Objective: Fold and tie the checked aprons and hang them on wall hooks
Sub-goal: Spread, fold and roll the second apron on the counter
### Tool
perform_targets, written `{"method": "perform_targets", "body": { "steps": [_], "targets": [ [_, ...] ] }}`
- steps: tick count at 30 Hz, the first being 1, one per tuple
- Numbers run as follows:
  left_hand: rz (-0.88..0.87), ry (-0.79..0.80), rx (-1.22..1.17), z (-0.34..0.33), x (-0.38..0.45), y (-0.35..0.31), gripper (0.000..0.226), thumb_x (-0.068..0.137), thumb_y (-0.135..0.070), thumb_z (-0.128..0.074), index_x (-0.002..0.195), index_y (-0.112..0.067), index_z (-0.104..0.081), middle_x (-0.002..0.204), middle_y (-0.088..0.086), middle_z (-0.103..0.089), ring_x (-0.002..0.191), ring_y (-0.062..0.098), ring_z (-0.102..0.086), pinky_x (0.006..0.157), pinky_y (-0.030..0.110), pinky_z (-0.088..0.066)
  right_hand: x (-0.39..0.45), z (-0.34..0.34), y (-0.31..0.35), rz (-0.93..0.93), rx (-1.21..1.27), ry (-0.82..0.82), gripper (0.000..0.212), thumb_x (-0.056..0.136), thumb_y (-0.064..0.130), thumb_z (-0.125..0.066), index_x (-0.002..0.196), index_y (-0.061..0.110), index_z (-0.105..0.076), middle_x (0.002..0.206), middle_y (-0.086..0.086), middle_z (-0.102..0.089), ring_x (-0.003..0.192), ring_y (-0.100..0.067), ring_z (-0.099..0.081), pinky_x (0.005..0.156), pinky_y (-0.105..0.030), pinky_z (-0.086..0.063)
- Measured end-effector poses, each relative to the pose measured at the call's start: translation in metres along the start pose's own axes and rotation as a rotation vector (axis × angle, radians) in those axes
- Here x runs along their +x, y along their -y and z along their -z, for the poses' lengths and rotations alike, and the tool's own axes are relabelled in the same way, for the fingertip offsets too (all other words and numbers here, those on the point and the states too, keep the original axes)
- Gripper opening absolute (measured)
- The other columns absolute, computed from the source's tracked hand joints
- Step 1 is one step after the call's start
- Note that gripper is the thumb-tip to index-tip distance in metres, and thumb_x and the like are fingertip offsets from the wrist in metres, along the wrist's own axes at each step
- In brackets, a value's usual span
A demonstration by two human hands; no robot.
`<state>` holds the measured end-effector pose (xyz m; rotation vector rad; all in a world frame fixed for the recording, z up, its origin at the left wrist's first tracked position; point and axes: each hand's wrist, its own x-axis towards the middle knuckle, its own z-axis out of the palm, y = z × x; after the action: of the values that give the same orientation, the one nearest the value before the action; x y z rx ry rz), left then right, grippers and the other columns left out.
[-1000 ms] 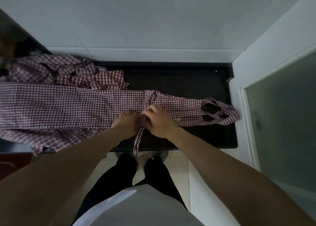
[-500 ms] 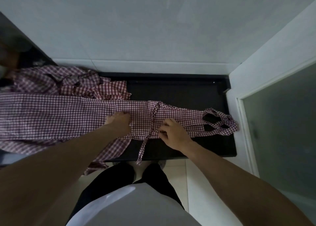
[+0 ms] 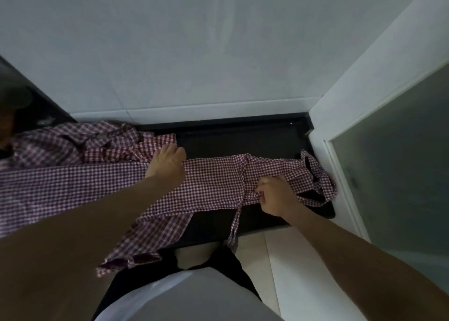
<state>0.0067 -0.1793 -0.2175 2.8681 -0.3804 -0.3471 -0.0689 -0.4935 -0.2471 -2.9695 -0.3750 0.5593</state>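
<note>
A red-and-white checked apron (image 3: 211,182) lies folded lengthwise across a black counter (image 3: 243,138), with its neck loops (image 3: 318,174) at the right end. A tie strap (image 3: 237,221) crosses it and hangs over the front edge. My left hand (image 3: 167,164) grips the apron's far edge, fingers curled over the cloth. My right hand (image 3: 277,196) is closed on the apron's near edge just right of the strap. A corner of the apron (image 3: 136,255) droops off the counter toward my legs.
A heap of more checked aprons (image 3: 73,143) is bunched at the back left of the counter. A white tiled wall (image 3: 194,65) rises behind. A white frame with a frosted glass panel (image 3: 401,174) stands at the right. No hooks are in view.
My left hand moved from the apron's middle to its far edge and closed on it. My right hand shifted right along the near edge. The view tilted upward.
</note>
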Motion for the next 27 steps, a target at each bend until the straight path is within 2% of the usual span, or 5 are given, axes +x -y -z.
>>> {"method": "perform_targets", "body": {
  "steps": [8,13,17,22,27],
  "targets": [
    [-0.003,0.128,0.094,0.037,-0.012,0.112,0.046,0.088,-0.028,-0.061,0.131,-0.013,-0.053,0.134,0.012,-0.052,0.126,0.033,-0.046,0.108,0.045,-0.036,0.044,0.049,0.113,-0.090,0.221,-0.113,0.015,0.090,0.015,-0.063,0.104,0.017,-0.068,0.106,0.003,-0.060,0.095,-0.011,-0.058,0.090,-0.029,-0.050],
    [0.001,0.174,0.059,0.058,-0.043,0.189,0.047,0.086,-0.029,-0.069,0.127,-0.012,-0.055,0.128,0.011,-0.055,0.117,0.030,-0.053,0.097,0.037,-0.043,0.089,0.055,0.205,0.003,0.407,-0.102,0.014,0.091,0.011,-0.065,0.103,0.014,-0.071,0.105,-0.001,-0.063,0.093,-0.013,-0.061,0.090,-0.034,-0.054],
    [0.016,0.202,0.056,0.062,-0.067,0.241,0.064,0.083,-0.036,-0.074,0.138,-0.016,-0.050,0.142,0.013,-0.048,0.132,0.033,-0.042,0.110,0.040,-0.034,0.115,0.045,0.269,0.084,0.478,-0.251,0.020,0.088,0.006,-0.064,0.106,0.012,-0.071,0.108,-0.003,-0.067,0.099,-0.016,-0.061,0.091,-0.033,-0.052],
    [-0.010,0.360,-0.015,0.070,-0.067,0.264,0.078,0.082,-0.039,-0.078,0.146,-0.011,-0.043,0.150,0.013,-0.043,0.137,0.028,-0.041,0.115,0.036,-0.030,0.135,0.036,0.294,0.050,0.306,0.014,0.067,0.086,0.016,-0.070,0.146,0.019,-0.042,0.142,-0.006,-0.047,0.130,-0.023,-0.044,0.111,-0.038,-0.034],
    [-0.006,0.514,0.074,0.084,-0.061,0.270,0.076,0.074,-0.033,-0.084,0.140,-0.013,-0.051,0.142,0.010,-0.052,0.127,0.025,-0.051,0.111,0.037,-0.037,0.146,0.037,0.293,0.052,0.097,0.084,0.059,0.083,0.030,-0.073,0.138,0.024,-0.049,0.138,-0.005,-0.038,0.132,-0.026,-0.034,0.113,-0.052,-0.029]
  ]
}}
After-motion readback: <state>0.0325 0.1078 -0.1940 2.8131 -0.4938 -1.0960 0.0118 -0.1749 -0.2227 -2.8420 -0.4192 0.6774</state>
